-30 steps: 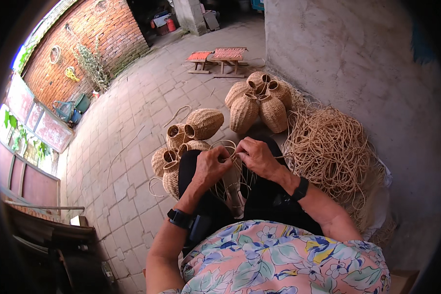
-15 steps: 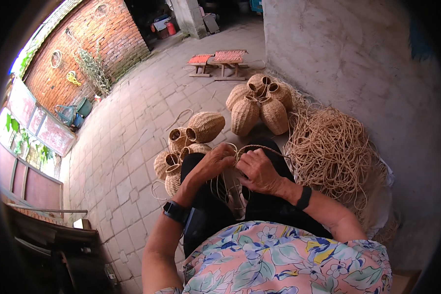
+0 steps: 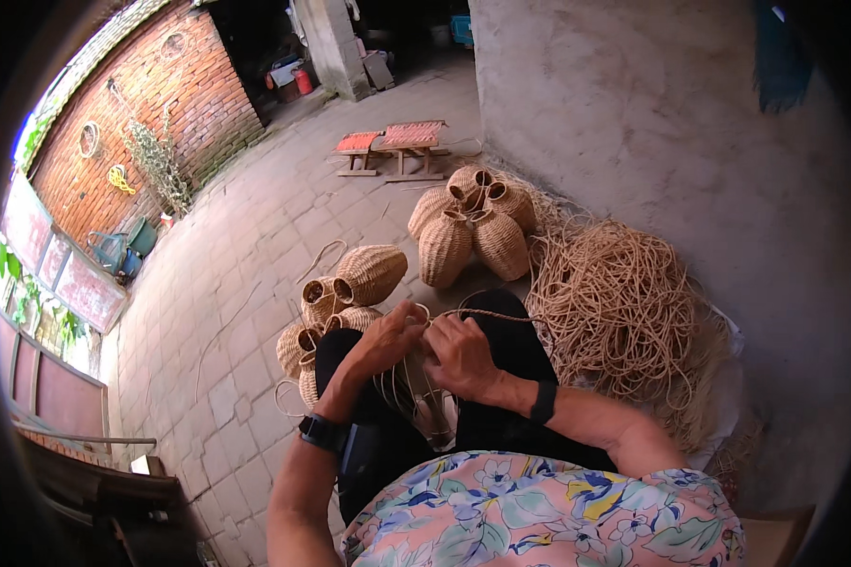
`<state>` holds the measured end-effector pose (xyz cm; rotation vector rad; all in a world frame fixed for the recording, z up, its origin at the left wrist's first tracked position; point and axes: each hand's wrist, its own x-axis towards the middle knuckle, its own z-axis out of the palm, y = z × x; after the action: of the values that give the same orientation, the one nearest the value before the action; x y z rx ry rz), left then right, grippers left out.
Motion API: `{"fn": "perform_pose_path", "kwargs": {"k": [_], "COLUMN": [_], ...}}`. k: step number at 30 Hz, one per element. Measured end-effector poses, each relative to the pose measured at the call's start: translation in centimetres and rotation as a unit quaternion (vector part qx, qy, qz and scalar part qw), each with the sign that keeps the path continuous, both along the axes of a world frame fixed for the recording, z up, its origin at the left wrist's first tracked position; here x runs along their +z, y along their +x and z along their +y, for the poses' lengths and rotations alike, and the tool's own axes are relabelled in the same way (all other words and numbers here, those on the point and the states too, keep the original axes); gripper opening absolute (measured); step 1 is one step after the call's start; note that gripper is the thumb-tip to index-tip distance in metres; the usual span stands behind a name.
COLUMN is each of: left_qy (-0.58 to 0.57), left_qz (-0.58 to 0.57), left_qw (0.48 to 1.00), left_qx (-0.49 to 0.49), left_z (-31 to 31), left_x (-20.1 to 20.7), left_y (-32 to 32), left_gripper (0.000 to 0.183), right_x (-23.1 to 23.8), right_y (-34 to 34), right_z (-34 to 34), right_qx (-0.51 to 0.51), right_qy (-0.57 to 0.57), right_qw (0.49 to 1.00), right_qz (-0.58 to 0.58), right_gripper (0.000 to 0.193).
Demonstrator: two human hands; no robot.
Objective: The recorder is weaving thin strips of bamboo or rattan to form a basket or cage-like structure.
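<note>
Looking down through the head view from my distant post, I took the big heap of tan cord (image 3: pixel 615 307) as my landmark and placed everything by it. A single twisted cord (image 3: pixel 501 313) reached from beside the heap's left edge to the person's two hands, arching over one dark trouser leg (image 3: pixel 515 350). The right hand (image 3: pixel 456 357), left of the heap, had its fingers bent in tightly and pinched that cord near its end. The left hand (image 3: pixel 392 337), farther left of the heap and just beside its partner, had its fingers bunched; their tips were hidden, so I could not tell what they pressed on. A small pale loop (image 3: pixel 424 311) stood up between the two hands, and thin strands (image 3: pixel 402 387) hung below them, well to the heap's left. One cluster of woven baskets (image 3: pixel 445 250) stood upright close on the heap's left side; a second cluster of baskets (image 3: pixel 373 274), one tipped on its side, sat farther left, beyond the left hand. Two low stools (image 3: pixel 411 137) stood past the upright cluster, farther from me than the heap. Behind the heap and to its right rose a grey plastered wall (image 3: pixel 624 123).
</note>
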<state>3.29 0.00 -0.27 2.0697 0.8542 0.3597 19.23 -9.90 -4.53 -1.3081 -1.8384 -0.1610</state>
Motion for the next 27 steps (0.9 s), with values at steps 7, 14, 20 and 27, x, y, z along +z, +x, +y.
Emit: {"fn": "perform_pose_path", "kwargs": {"k": [7, 14, 20, 27], "left_qy": [-0.002, 0.171, 0.129, 0.305], "left_qz": [-0.059, -0.149, -0.189, -0.098], "left_qw": [0.995, 0.972, 0.972, 0.945], "left_qx": [0.076, 0.055, 0.049, 0.067], "left_z": [-0.9, -1.6, -1.5, -3.2], "left_x": [-2.1, -3.8, -4.2, -1.2], "left_y": [1.0, 1.4, 2.1, 0.9], "left_gripper": [0.022, 0.014, 0.014, 0.019], "right_x": [-0.7, 0.7, 1.9, 0.6], "right_y": [-0.3, 1.1, 3.5, 4.3], "right_z": [0.2, -0.6, -2.3, -0.9], "right_qx": [0.026, 0.091, 0.188, 0.231], "right_qy": [-0.066, -0.441, -0.539, -0.464], "right_qw": [0.989, 0.720, 0.572, 0.480], "right_qz": [0.133, 0.529, 0.589, 0.708], "right_gripper": [0.022, 0.011, 0.025, 0.022]}}
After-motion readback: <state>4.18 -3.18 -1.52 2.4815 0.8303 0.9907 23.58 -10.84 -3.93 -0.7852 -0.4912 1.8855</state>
